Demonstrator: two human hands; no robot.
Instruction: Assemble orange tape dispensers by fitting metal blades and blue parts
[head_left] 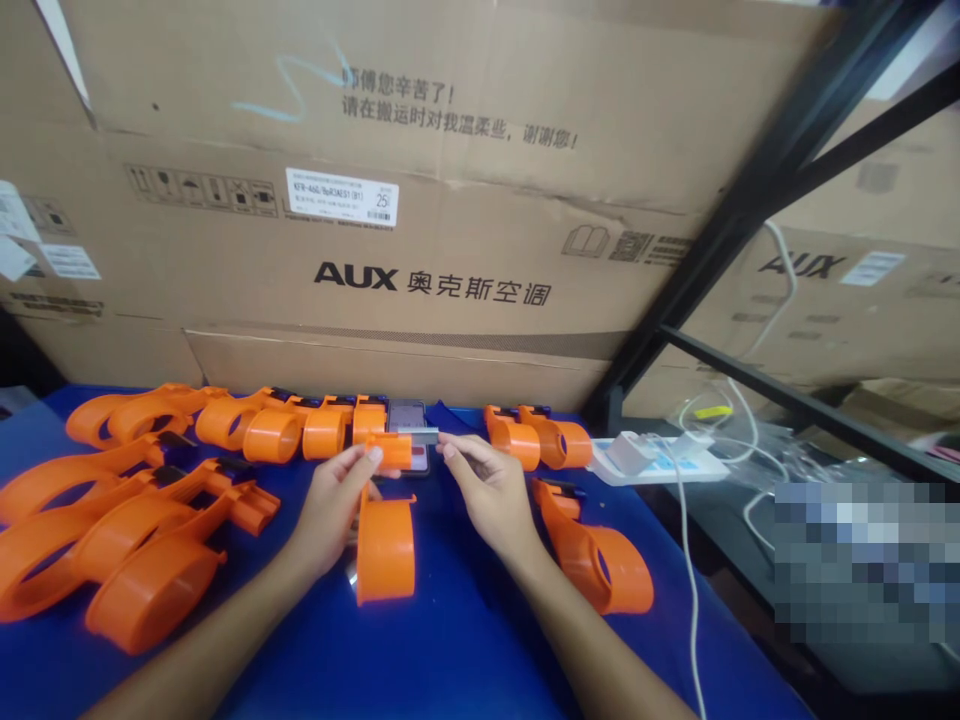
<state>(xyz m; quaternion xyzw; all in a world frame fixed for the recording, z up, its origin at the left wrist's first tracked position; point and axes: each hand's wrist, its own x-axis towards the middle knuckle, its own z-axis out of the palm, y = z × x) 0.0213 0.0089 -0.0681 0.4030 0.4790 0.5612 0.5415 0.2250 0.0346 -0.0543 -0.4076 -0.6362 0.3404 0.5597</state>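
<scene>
My left hand point(328, 512) grips the narrow upper end of an orange plastic tape dispenser point(386, 550), with its wide ring hanging below the fingers. My right hand point(491, 492) pinches the right end of a small grey metal strip with a toothed edge, like a cutting blade point(427, 436). The strip's left end meets the dispenser's upper end; whether it is seated inside cannot be made out. Behind the hands a phone point(406, 413) lies on the blue table cover point(465, 640), partly hidden by the dispenser.
Several similar orange dispensers point(157, 600) with dark parts lie at left and along the back. More point(619, 570) lie at right. A white power strip point(675, 460) with cables sits beside a black metal frame point(720, 240). A large cardboard box point(450, 220) stands behind.
</scene>
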